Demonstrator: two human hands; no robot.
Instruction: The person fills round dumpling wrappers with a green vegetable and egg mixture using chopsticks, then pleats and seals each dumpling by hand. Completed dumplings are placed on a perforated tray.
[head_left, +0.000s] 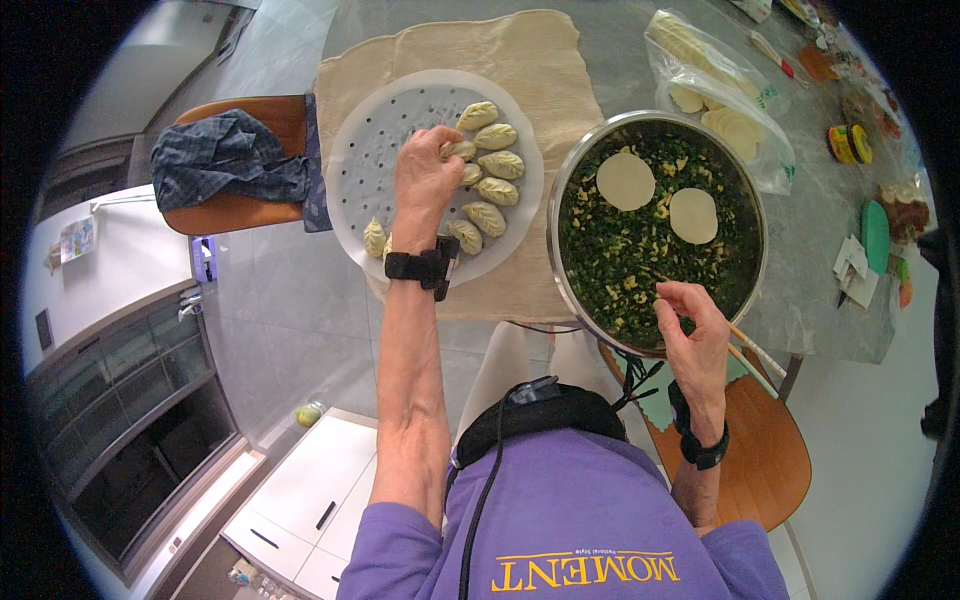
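My left hand [425, 170] is over a round, pale perforated mat [365, 150], its fingers closed on a pleated dumpling [460, 150]. Several finished dumplings [500, 164] line the mat's right side, and a few more lie at its lower edge, partly behind my wrist. Over the near right of a steel bowl [757, 270], my right hand [697, 335] has its fingers curled around a pair of chopsticks [757, 350], whose ends stick out past the rim. Chopped green filling with yellow bits [625, 260] fills the bowl. Two round wrappers [626, 181] lie on the filling.
A beige cloth [450, 45] lies under the mat on the grey table [820, 270]. Behind the bowl rests a clear plastic bag [735, 130] of stacked wrappers. A yellow-and-black round item [849, 144] is at the right. Wooden chairs [285, 130] stand left and near right.
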